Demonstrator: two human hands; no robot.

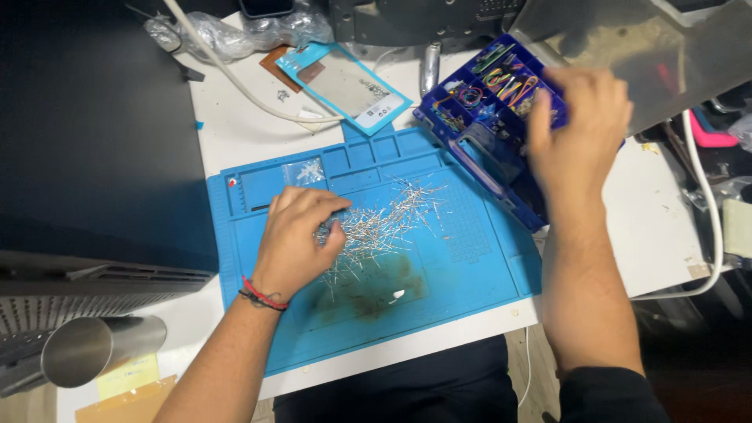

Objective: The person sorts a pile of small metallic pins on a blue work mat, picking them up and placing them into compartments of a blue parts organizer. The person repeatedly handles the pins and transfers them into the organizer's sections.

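The right hand (583, 129), blurry so its fingers can't be judged, reaches into the blue box (489, 117), while the left hand (298, 239) curls its fingers on thin wire bits (384, 223).

The person's left hand (294, 239) is bare, its wrist ringed by thin red and black cord bracelets (262, 298); the right hand (578, 129) is bare too; a black sleeve (611, 395) shows at lower right; both forearms are uncovered.

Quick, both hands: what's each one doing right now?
Left hand: fingers curled, pinching into the pile of thin wire leads on the blue mat.
Right hand: open, blurred, over the blue compartment box; holding nothing visible.
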